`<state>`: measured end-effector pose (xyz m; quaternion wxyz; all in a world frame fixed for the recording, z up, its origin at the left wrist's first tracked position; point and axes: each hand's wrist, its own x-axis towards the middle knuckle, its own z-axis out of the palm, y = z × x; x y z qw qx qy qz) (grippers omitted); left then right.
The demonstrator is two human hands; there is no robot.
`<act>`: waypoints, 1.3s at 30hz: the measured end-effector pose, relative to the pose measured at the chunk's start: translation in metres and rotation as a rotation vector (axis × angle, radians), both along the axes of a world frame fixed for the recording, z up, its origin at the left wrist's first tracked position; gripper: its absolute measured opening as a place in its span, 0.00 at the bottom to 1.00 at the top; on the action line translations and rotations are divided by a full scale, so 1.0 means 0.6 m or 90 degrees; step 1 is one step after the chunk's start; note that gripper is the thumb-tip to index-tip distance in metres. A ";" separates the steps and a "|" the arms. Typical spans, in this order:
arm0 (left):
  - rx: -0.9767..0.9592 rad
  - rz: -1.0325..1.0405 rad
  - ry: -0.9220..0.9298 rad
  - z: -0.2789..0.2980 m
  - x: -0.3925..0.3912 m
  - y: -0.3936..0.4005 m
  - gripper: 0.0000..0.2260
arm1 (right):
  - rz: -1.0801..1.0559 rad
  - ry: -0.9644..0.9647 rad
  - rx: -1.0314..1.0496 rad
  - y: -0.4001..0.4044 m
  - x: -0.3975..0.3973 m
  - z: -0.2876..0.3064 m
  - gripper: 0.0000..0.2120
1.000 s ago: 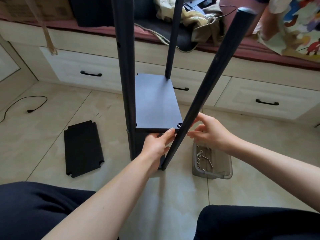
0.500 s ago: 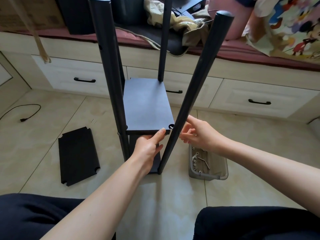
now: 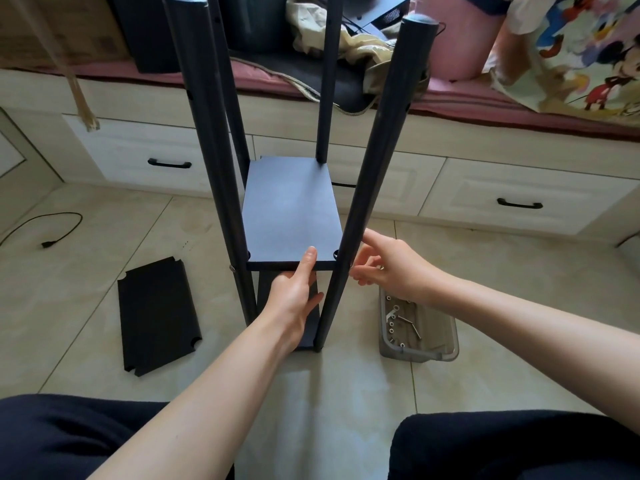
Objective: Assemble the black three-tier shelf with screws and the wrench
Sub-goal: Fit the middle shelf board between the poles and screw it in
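1. Head view looked down on the black shelf (image 3: 292, 213), which stood upright on the tiled floor (image 3: 346, 382) between my knees and the drawer bench, with four dark round poles rising past the top of the frame
2. Its middle board (image 3: 291, 216) was matte black and rectangular, with rounded notches at the near corners where the poles sat; a lower board showed dimly beneath it
3. My left hand (image 3: 294, 296) gripped the front edge of that board, thumb laid on top and fingers curled underneath
4. My right hand (image 3: 384, 266) sat just beside the near right pole (image 3: 363, 188) at board height, fingers loosely bent toward it; I could not tell whether they pinched a screw there
5. A small screw head (image 3: 232, 268) showed on the near left pole (image 3: 211, 161) at the same level
6. A loose third board (image 3: 157, 317) lay flat on the tiles to the left, notched at its corners
7. A grey plastic tray (image 3: 446, 337) on the right held screws and a bent wrench (image 3: 410, 325)
8. Behind ran pale drawers (image 3: 512, 199) with black handles under a reddish cushion (image 3: 519, 112) piled with fabric, and a black cable (image 3: 52, 230) trailed at far left
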<state>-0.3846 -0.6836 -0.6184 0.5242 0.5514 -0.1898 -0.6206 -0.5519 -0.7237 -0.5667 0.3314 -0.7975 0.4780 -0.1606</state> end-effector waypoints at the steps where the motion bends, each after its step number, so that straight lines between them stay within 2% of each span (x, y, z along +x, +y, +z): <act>1: 0.001 0.000 -0.003 -0.001 0.002 0.000 0.12 | 0.002 -0.001 0.001 0.000 0.000 0.001 0.25; 7: 0.014 -0.011 -0.018 -0.006 0.009 0.002 0.10 | 0.025 -0.014 -0.003 -0.001 -0.001 0.003 0.34; 11: 0.024 -0.020 -0.026 -0.009 0.007 0.008 0.21 | 0.049 -0.021 -0.002 -0.002 -0.007 -0.003 0.33; 15: 0.027 -0.027 -0.023 -0.013 0.010 0.012 0.17 | 0.057 -0.033 0.005 -0.003 -0.007 -0.010 0.32; 23: 0.014 -0.040 -0.017 -0.008 0.018 0.011 0.19 | 0.077 -0.064 0.016 -0.004 0.002 -0.014 0.30; 27: -0.010 -0.080 0.009 -0.007 0.018 0.019 0.18 | 0.103 -0.026 -0.007 -0.002 0.003 -0.015 0.27; 30: -0.015 -0.092 -0.001 -0.007 0.024 0.023 0.17 | 0.141 0.053 -0.050 -0.002 0.003 -0.011 0.18; 33: -0.021 -0.093 -0.009 -0.005 0.030 0.027 0.15 | 0.167 0.156 -0.117 -0.001 0.008 -0.005 0.20; 39: -0.023 -0.097 -0.028 -0.003 0.046 0.038 0.14 | 0.165 0.217 -0.163 0.004 0.022 0.002 0.21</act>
